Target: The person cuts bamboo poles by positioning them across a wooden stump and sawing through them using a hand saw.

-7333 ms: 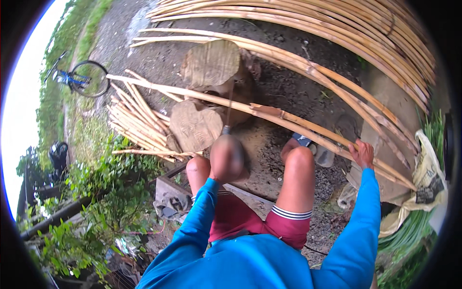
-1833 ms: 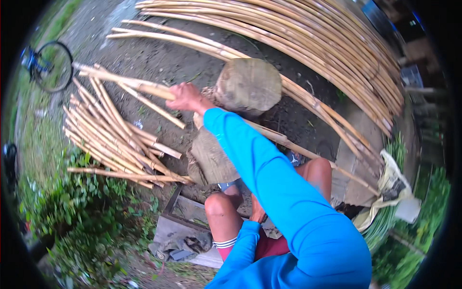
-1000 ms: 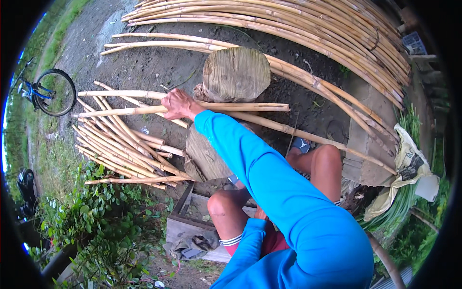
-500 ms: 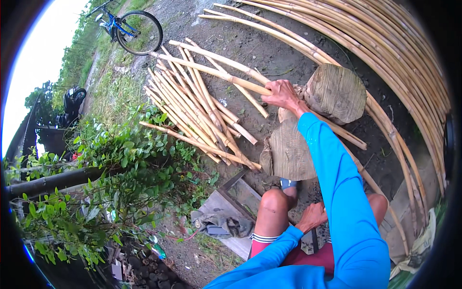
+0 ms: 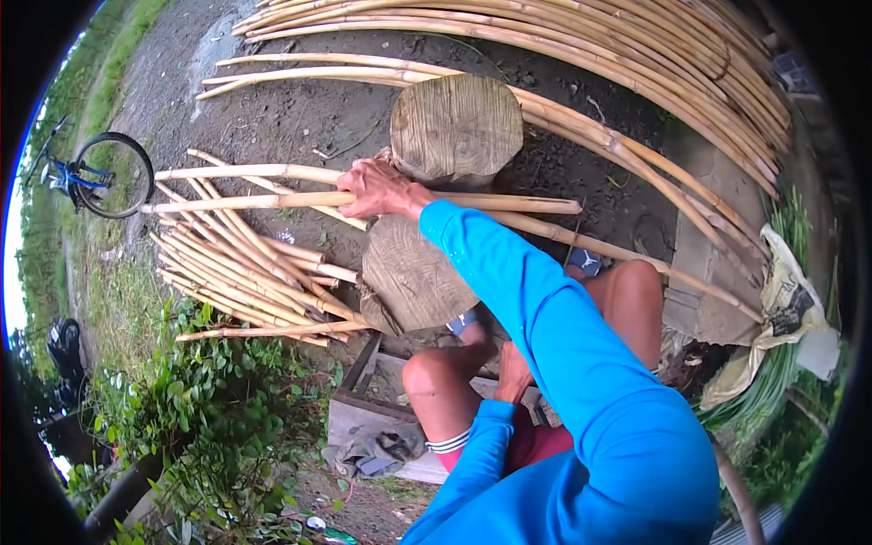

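My right hand point(image 5: 380, 188) is closed around a bamboo pole point(image 5: 263, 202), which lies roughly crosswise in the gap between two log blocks. The farther log block point(image 5: 459, 125) is just beyond the hand; the nearer log block point(image 5: 420, 274) is on its near side. A second bamboo pole point(image 5: 236, 171) runs close beside the held one, its left part on the far side. Low between my knees, my left hand point(image 5: 515, 372) has its fingers curled in; what they hold is hidden by my right sleeve.
Several cut bamboo pieces point(image 5: 227, 277) are piled at left, beside leafy plants point(image 5: 204, 400). Long poles point(image 5: 581, 54) stretch across the far side and right. A bicycle point(image 5: 113, 173) lies far left. A grey cloth point(image 5: 381, 451) rests on a board near my knee; a pale sack point(image 5: 772, 309) sits at right.
The view has swung right, so the logs and poles now appear farther left and more of the right side shows. My right hand keeps its grip on the bamboo pole.
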`<state>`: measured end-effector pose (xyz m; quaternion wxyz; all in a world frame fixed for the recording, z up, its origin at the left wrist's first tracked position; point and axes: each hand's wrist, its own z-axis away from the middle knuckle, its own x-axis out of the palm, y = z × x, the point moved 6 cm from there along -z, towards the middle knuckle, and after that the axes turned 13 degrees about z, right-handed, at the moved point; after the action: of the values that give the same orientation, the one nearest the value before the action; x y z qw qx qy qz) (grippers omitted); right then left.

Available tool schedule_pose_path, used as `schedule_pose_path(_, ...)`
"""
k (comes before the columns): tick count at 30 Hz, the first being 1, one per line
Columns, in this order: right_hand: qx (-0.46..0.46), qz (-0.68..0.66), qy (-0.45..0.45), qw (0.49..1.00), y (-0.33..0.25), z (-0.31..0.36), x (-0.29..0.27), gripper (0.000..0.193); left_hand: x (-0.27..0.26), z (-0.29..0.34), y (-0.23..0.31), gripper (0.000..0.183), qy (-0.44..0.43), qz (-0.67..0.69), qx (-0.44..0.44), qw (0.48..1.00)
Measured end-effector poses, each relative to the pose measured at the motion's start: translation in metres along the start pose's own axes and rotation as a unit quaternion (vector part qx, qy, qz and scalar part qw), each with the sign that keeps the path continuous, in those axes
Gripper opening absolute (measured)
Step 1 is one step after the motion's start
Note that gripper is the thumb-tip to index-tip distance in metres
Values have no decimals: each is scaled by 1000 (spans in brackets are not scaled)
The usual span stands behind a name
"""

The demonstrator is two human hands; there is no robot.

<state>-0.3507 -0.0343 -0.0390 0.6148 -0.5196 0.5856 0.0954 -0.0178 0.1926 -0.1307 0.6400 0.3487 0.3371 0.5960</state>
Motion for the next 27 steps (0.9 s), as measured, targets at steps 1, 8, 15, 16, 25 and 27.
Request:
schedule_pose_path(1, 5, 1, 8, 1000, 9, 8, -4, 38, 3, -2, 7, 39, -2, -42, 19, 999)
schedule_pose_path(8, 17, -24, 4, 1000, 8, 8, -9, 41, -8, 10, 19, 41, 111, 25, 37, 993)
schedule_pose_path(15, 55, -14, -30, 998, 12, 13, -17, 37, 10, 3, 13, 46, 22, -11, -47, 999)
schedule_pose_path(16, 59, -19, -10, 998, 12, 16, -21, 33, 7, 4, 26, 45, 7, -26, -83, 996)
schedule_pose_path(25, 60, -38, -12, 997, 7, 16, -27, 33, -4, 9, 51, 47, -4, -26, -107, 994)
schedule_pose_path(27, 37, -25, -35, 998, 9, 11, -21, 38, 1, 1, 29, 45, 17, -28, -79, 996)
